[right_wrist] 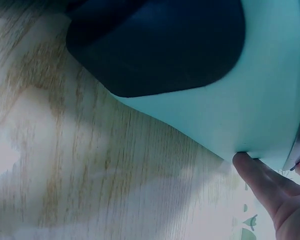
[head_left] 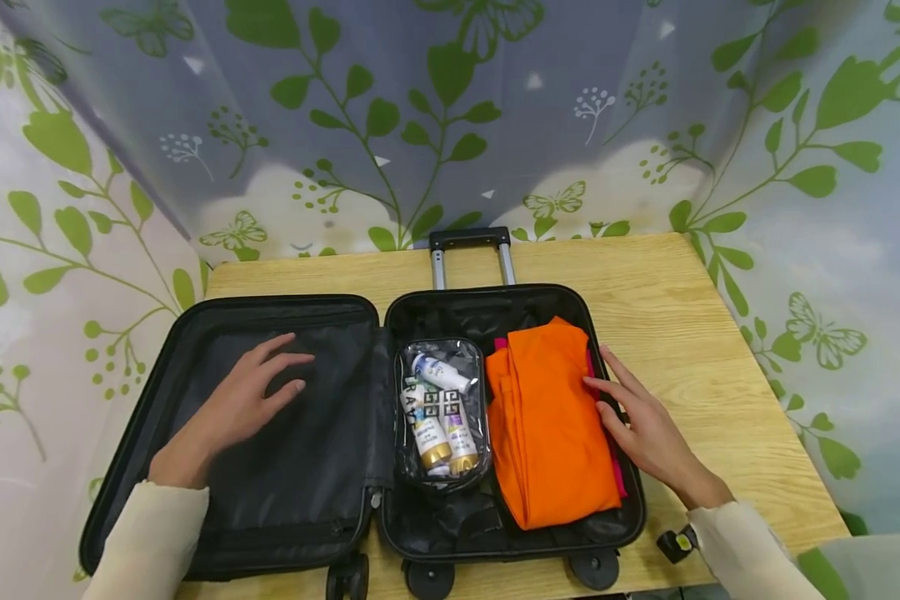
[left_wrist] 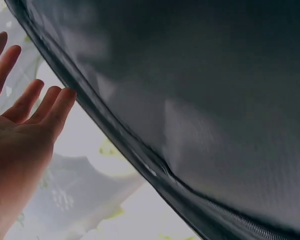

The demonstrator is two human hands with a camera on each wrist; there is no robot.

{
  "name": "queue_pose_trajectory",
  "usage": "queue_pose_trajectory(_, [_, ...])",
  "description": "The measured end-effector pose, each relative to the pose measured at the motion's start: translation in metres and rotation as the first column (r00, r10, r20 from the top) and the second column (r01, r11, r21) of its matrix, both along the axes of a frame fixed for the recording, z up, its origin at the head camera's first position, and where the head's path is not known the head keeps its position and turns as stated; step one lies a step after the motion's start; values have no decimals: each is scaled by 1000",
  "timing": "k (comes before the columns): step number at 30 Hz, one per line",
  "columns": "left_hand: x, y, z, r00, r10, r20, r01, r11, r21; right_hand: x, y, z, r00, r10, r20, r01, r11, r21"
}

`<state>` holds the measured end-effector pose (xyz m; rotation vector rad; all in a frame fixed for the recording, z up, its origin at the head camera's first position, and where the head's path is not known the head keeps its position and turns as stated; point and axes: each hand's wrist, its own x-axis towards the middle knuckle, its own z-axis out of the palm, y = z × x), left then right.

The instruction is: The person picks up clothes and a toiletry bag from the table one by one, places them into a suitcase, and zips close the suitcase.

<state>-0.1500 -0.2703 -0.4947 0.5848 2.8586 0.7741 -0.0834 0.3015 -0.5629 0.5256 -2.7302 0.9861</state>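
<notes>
Our left hand [head_left: 236, 396] hovers empty, right hand [head_left: 643, 429] loose at the suitcase [head_left: 285, 458] edge. Orange garment [head_left: 558, 425] sits inside, beside the clear toiletry pouch [head_left: 442, 408]; if we close carelessly, fabric could jam the zipper [left_wrist: 247, 223].

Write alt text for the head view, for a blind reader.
An open black fabric-lined suitcase lies on a pale wooden table, its right half holding a clear plastic pouch of white containers and folded orange cloth. A person's bare left grip hovers over the left half; the right grip is at the right rim.
</notes>
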Motion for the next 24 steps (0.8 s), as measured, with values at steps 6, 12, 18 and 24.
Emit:
queue_pose_trajectory(6, [3,-31,4,993,63,-104,-63,998,-1,0,-1,2,1000,-3,8,3,1000,-1])
queue_pose_trajectory(12, [8,-65,4,979,115,-170,-118,993,-6,0,-2,5,1000,-9,16,9,1000,-3])
queue_pose_trajectory(18, [18,-91,-1,963,149,-225,-158,987,-20,0,0,5,1000,1,14,-1,1000,5])
queue_pose_trajectory(24, [25,-105,-5,960,196,-200,-212,976,-60,0,1,3,1000,9,17,-9,1000,1])
